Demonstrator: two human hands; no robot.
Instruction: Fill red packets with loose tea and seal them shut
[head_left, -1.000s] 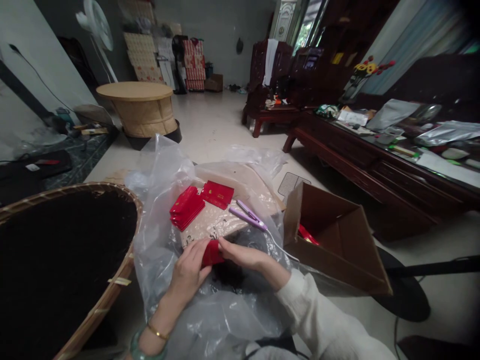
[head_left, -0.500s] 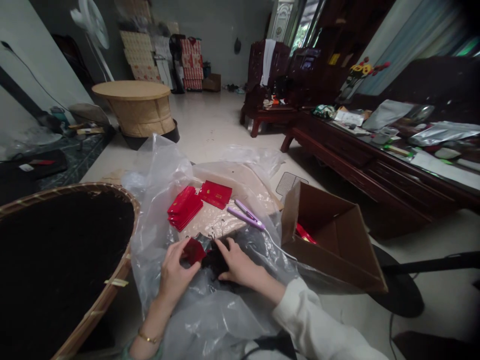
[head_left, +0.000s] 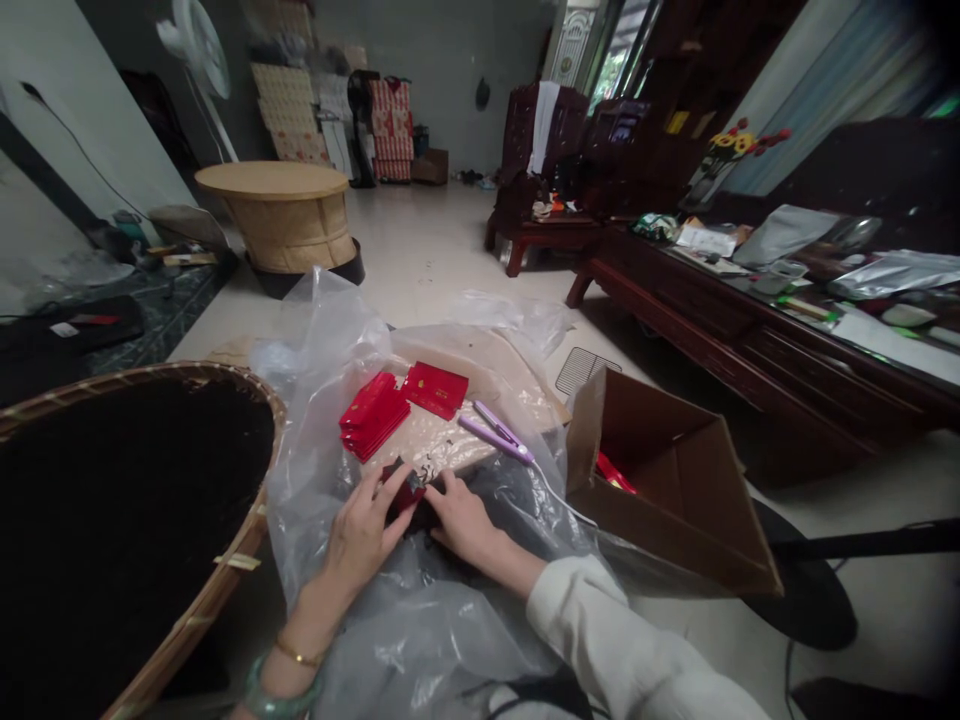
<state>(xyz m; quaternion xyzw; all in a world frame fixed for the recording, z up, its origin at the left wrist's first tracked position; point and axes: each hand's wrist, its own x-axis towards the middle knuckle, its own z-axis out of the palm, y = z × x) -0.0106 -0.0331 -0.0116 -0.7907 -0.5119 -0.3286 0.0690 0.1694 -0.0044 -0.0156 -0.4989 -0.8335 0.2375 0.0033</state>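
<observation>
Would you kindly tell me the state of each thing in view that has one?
Left hand: closed on a small red packet.
Small red packet: held, apparently open; contents unclear.
Right hand: fingers bent beside the packet; contact unclear.
Red packet pile: lying down, overlapping.
Purple clamp tool: lying with jaws apart.
Cardboard box: open, red items inside.
Round basket: holding dark loose material.
Plastic sheet: crumpled.

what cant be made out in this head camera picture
Head view, all four:
Contents of the held red packet: much covered by the left hand.
Left side of the basket: cut off by the picture's edge.
Red item in the cardboard box: lower part behind its near wall.
Gold print on the flat red envelope: too small to read.
</observation>
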